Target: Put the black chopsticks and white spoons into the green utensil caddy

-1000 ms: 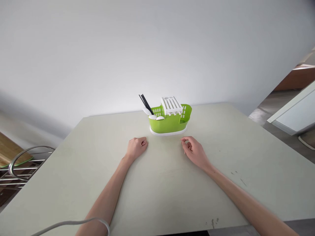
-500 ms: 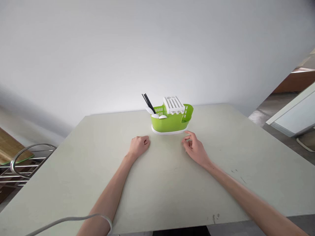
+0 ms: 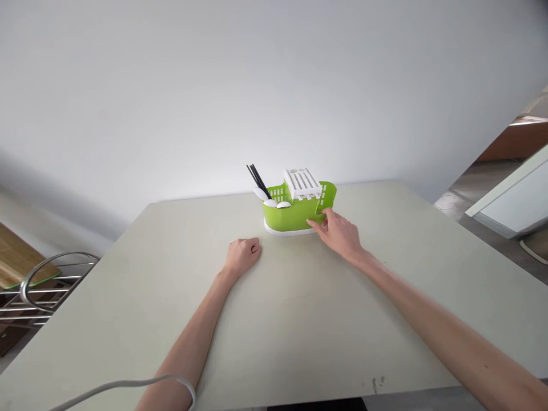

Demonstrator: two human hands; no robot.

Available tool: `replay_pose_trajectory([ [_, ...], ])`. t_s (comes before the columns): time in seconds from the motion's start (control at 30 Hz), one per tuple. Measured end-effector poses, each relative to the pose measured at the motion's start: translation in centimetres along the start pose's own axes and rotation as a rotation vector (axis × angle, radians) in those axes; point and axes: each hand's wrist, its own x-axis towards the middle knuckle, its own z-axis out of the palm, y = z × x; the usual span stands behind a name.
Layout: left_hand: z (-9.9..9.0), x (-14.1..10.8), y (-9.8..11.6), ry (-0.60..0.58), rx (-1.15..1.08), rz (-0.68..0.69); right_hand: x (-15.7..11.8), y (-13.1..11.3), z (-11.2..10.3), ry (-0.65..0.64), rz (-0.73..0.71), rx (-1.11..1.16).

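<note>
R hand has moved up & fwd vs. the prev. frame: it was just off the near R corner of the green basket, now it's at that corner, overlapping the basket's front wall & part of the white base. Its thumb & index are apart w/ a narrow gap, thumb tip against or v. near the outer wall, index by the low cutout; can't tell if they actually grip the wall. Other R fingers are curled & partly hidden. L hand is unchanged: loose fist, nothing visible in it, resting on the table, near side of the basket & a bit L, apart from it. Basket hasn't shifted noticeably; sits upright toward the far edge of the table, near the wall. Same contents as before: black sticks leaning L in its L end, white spoons w/ bowls up beside them, white slotted rack on top around the middle. Grey cable still crosses the L forearm, bottom L. Metal rack w/ a wooden board is off the table's L side.
</note>
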Motion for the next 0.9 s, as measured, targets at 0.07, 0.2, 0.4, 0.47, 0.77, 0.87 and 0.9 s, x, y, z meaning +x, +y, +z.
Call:
replay_pose_trajectory([
  [0.07,0.0,-0.1,-0.3,-0.002,-0.001,-0.001,0.0,0.2,0.1,0.018,0.011,0.021],
  [0.2,-0.3,-0.7,-1.9,-0.009,-0.001,-0.004,-0.1,0.8,0.5,0.024,0.050,0.048],
  [0.4,-1.0,-2.2,-6.0,0.001,-0.026,0.006,-0.1,2.6,1.0,0.005,0.130,-0.011],
  [0.47,-1.2,-2.7,-7.5,0.009,-0.033,0.013,-0.1,3.5,1.0,-0.017,0.153,-0.016],
  [0.77,-2.1,-4.7,-13.1,0.028,-0.060,0.010,0.7,7.7,0.5,-0.091,0.259,-0.013],
  [0.87,-2.2,-5.1,-14.3,0.037,-0.063,0.011,1.0,8.6,0.2,-0.102,0.280,0.008],
  [0.9,-2.2,-5.2,-14.6,0.041,-0.064,0.012,1.1,8.7,0.1,-0.104,0.294,0.014],
])
